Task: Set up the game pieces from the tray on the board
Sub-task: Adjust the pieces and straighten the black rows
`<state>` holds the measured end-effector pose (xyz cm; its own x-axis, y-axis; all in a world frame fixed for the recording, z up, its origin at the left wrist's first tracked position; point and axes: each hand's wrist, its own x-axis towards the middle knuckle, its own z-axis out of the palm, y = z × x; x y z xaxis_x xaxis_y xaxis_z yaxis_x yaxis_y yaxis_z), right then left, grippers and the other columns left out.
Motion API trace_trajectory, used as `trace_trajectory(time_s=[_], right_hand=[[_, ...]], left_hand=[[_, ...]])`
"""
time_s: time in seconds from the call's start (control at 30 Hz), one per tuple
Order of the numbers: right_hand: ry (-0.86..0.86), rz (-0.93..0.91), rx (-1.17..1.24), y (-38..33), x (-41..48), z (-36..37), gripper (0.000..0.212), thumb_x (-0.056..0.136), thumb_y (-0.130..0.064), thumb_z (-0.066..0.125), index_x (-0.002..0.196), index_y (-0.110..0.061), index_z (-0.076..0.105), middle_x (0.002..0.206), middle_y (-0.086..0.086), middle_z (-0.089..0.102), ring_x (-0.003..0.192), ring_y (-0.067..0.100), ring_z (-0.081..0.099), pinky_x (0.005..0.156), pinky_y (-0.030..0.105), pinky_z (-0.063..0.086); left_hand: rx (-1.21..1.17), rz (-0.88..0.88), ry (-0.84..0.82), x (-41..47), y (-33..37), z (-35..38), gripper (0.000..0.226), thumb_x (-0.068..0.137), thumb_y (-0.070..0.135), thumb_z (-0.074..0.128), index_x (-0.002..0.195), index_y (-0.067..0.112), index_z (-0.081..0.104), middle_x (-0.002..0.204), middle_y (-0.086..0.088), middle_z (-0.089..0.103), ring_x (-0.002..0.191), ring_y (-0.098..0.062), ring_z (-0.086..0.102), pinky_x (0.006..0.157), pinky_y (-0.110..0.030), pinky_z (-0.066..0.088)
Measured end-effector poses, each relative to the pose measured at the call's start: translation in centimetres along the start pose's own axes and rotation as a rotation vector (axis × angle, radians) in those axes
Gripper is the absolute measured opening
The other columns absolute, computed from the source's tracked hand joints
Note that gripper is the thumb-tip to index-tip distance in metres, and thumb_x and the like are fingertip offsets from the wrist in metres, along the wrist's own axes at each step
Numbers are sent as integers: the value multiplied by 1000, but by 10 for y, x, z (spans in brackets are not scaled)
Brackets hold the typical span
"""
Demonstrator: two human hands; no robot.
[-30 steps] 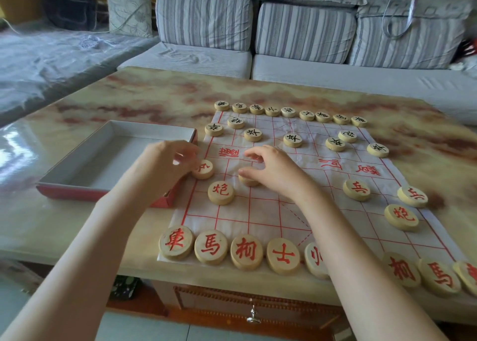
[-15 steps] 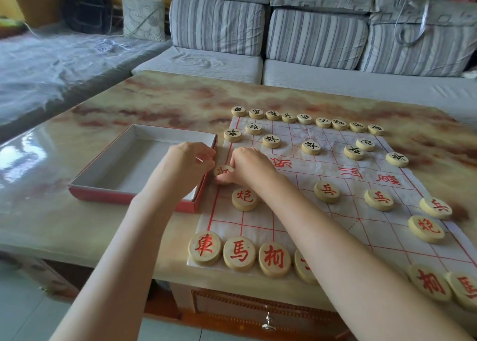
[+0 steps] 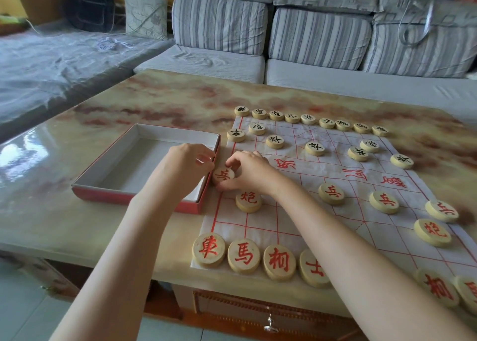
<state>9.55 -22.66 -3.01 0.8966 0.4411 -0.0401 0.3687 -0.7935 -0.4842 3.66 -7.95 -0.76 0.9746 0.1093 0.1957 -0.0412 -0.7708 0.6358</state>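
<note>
Right grip (image 3: 244,171), thumb & fingers clamped on soldier piece (image 3: 223,175) at board (image 3: 335,175) left edge, just beside tray (image 3: 129,160) wall. Left grip (image 3: 187,163) pinched together w/ fingertips touching same disc; can't tell if it bears any load. To do it well: slide disc flat onto the edge grid crossing, level w/ other soldiers, w/o wrinkling the thin creased sheet. Pieces: thick pale wooden discs, red chars. Counter glossy, slick.
</note>
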Motion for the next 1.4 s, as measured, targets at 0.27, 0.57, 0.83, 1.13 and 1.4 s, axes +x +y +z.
trace_trajectory(time_s=[0.27, 0.57, 0.83, 1.13, 1.4], right_hand=[[49, 7, 69, 10, 5, 7, 50, 68, -43, 75, 112, -26, 59, 117, 0, 56, 120, 18, 41, 100, 34, 39], [70, -34, 133, 14, -3, -2, 65, 68, -44, 76, 124, -19, 55, 127, 0, 56, 122, 18, 45, 106, 37, 36], [53, 2, 260, 40, -22, -48, 35, 82, -28, 67, 115, -17, 63, 111, -3, 61, 104, 7, 53, 83, 16, 37], [171, 143, 146, 81, 8, -81, 43, 80, -13, 68, 121, -14, 57, 122, 4, 60, 105, 14, 53, 81, 20, 37], [175, 290, 20, 95, 57, -78, 61, 74, -50, 69, 118, -10, 54, 124, 7, 56, 112, 23, 53, 85, 31, 41]], left_hand=[[14, 4, -18, 2, -2, 4, 24, 84, 13, 60, 107, 15, 66, 100, -4, 68, 84, -14, 57, 78, -22, 40], [10, -2, -9, 3, -3, 3, 23, 84, 14, 60, 106, 15, 67, 100, -4, 68, 88, -16, 60, 80, -23, 42], [34, -5, -35, 16, 10, 15, 23, 84, 16, 58, 105, 20, 67, 104, -6, 68, 95, -24, 62, 86, -33, 50], [151, 54, -110, 89, 26, 30, 33, 81, 5, 56, 113, 15, 63, 117, -8, 63, 107, -26, 59, 93, -36, 48], [240, 8, -184, 144, 17, 49, 46, 78, 21, 67, 122, 13, 55, 125, -9, 58, 112, -28, 55, 92, -34, 45]])
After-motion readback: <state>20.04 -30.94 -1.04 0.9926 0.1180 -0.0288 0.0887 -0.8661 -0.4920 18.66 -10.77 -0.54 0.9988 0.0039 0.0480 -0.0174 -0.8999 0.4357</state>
